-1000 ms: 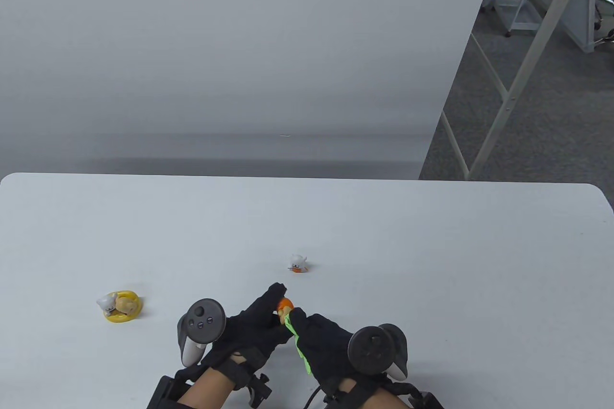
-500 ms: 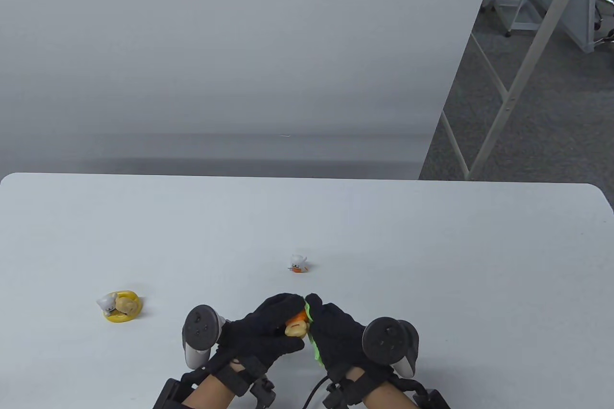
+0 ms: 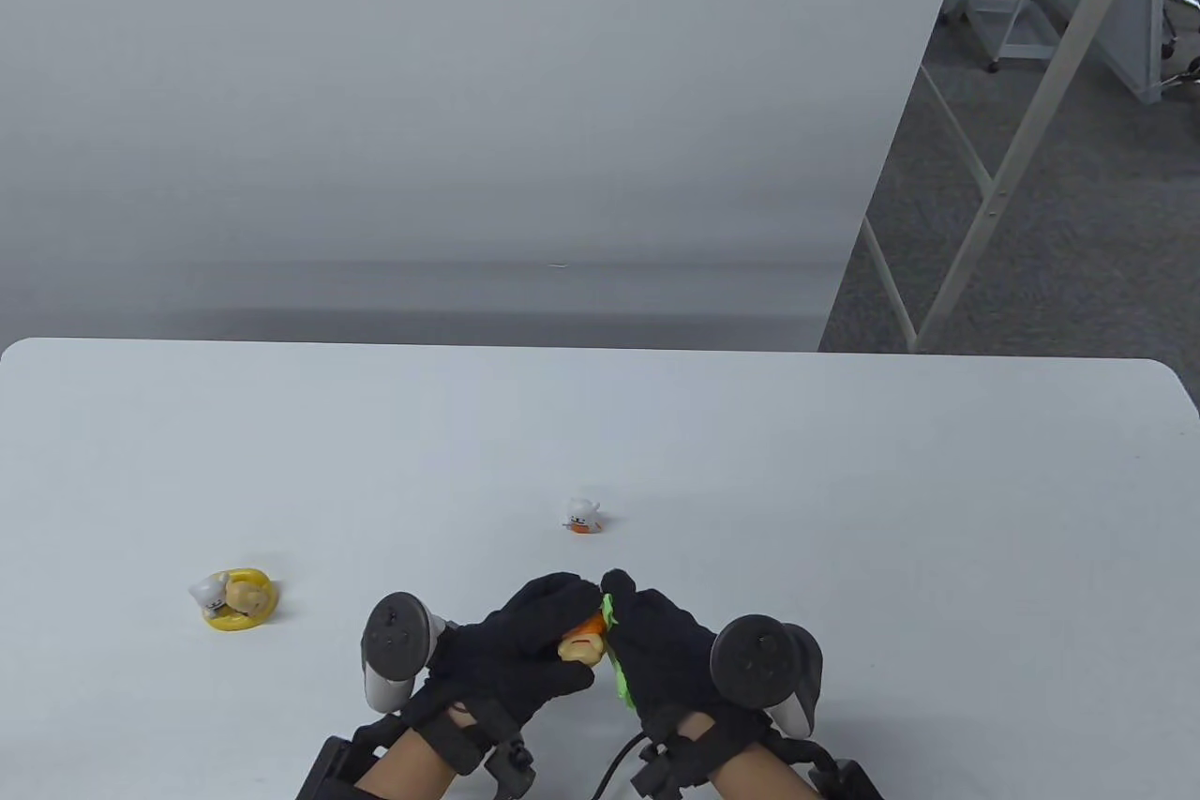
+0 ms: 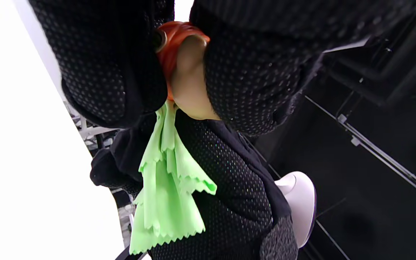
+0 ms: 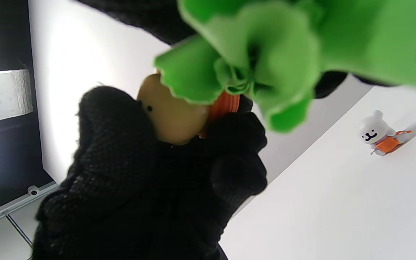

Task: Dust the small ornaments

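The ornament sits gripped in the left hand, exposed so the right hand, clutching the cloth, can wipe it.

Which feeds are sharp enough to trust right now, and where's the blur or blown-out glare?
Table view: evenly lit, sharp. Left wrist view: table blown out white, green cloth crisp. Right wrist view: cloth too close, blurred; white figurine on the table reads clearly; left hand soft.
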The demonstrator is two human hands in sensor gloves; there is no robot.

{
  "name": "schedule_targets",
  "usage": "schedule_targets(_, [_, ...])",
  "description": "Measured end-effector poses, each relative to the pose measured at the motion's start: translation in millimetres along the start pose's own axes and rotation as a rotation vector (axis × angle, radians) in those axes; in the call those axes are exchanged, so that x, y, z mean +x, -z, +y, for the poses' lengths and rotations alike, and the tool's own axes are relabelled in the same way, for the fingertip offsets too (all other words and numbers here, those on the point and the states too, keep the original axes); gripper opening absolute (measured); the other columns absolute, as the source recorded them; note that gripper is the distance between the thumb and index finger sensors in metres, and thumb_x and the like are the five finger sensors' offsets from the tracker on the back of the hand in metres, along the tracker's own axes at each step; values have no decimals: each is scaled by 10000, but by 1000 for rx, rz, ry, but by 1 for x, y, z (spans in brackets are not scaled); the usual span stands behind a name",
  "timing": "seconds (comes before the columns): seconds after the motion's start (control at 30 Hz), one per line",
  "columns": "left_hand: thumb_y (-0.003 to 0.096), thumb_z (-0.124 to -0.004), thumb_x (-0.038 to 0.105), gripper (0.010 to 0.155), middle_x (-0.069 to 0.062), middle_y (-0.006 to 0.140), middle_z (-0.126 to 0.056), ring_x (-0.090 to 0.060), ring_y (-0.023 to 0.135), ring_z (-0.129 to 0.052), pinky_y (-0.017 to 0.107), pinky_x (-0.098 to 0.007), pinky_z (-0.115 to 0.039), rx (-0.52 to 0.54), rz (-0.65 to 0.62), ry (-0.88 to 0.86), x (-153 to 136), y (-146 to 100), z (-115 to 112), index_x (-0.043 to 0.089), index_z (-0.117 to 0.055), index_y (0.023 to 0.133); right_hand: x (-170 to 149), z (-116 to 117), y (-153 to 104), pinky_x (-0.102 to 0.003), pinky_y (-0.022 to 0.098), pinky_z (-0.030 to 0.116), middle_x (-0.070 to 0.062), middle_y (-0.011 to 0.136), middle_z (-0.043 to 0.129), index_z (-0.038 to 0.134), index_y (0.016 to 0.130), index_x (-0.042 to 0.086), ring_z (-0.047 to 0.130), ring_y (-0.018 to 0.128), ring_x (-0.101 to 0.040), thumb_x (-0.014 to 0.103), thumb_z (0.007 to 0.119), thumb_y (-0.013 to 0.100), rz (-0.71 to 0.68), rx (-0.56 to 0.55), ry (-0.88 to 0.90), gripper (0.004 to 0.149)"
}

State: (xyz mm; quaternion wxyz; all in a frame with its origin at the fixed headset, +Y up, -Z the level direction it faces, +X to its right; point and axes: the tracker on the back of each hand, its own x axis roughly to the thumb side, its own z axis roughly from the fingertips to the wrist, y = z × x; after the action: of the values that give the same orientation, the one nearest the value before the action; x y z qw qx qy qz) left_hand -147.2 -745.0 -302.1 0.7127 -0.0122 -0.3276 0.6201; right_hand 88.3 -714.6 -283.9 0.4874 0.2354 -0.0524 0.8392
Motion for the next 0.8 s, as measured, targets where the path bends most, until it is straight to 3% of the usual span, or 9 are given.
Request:
schedule_targets(0.07, [421, -992, 348, 719, -333, 1069, -603, -428, 712, -1031, 473, -461, -999, 7, 9, 23, 0, 0, -2, 70, -739, 1035, 0, -1, -2, -700, 390, 856, -437, 721, 887, 684, 965, -72, 984, 430, -452, 96, 789, 536, -2, 6, 0, 473])
schedule_targets(0.27, [422, -975, 321, 714, -382, 1037, -618, -452, 657, -1049, 424, -467, -1010, 182, 133, 148, -3, -5, 15, 14, -747, 1025, 11, 11, -5, -699, 393, 856, -431, 724, 889, 679, 961, -63, 985, 433, -453, 101, 798, 533, -118, 135, -32, 474])
schedule_targets(0.37, [416, -982, 326, 721, -365, 1047, -632, -439, 674, -1050, 441, -456, -1010, 69, 94, 212, -3, -2, 24, 31, -749, 1032, 12, 7, -7, -701, 404, 850, -426, 731, 889, 718, 964, -42, 981, 438, -455, 105, 803, 534, -119, 75, -63, 462])
schedule_targets(0.43, [403, -1019, 344, 855, -342, 1043, -669, -435, 686, -1051, 452, -449, -1010, -67, 94, 142, -3, 1, 17, 3, -630, 1084, 7, 4, -3, -704, 401, 843, -431, 730, 883, 713, 966, -47, 975, 435, -460, 102, 802, 535, -107, 45, -75, 464])
schedule_targets(0.5, [403, -1030, 408, 934, -313, 1034, -693, -376, 688, -1071, 457, -399, -1031, -23, 74, 88, -3, 0, 12, -7, -566, 1100, 6, 6, -2, -702, 405, 841, -428, 735, 879, 707, 969, -39, 973, 443, -456, 104, 796, 537, -116, 67, -109, 463])
schedule_targets(0.57, [379, -1037, 443, 902, -304, 1006, -734, -373, 640, -1095, 419, -388, -1049, 195, 100, -25, -6, -4, 8, -37, -671, 1049, 4, 5, -3, -703, 400, 843, -432, 731, 879, 683, 970, -61, 974, 439, -456, 100, 792, 537, -119, 39, -92, 475])
schedule_targets(0.7, [404, -1025, 387, 824, -332, 1026, -703, -417, 685, -1078, 452, -409, -1043, 164, 106, -83, -6, -3, 0, -10, -692, 1044, 4, 2, -5, -706, 403, 840, -435, 734, 875, 673, 970, -65, 971, 442, -460, 98, 790, 538, -118, 28, -65, 476])
schedule_targets(0.8, [394, -1037, 341, 805, -349, 1022, -714, -455, 685, -1068, 451, -457, -1033, 107, 76, -3, -2, -1, -2, -14, -708, 1038, 1, 2, -4, -708, 406, 836, -435, 735, 874, 676, 971, -68, 969, 442, -463, 97, 790, 538, -83, 21, -84, 477])
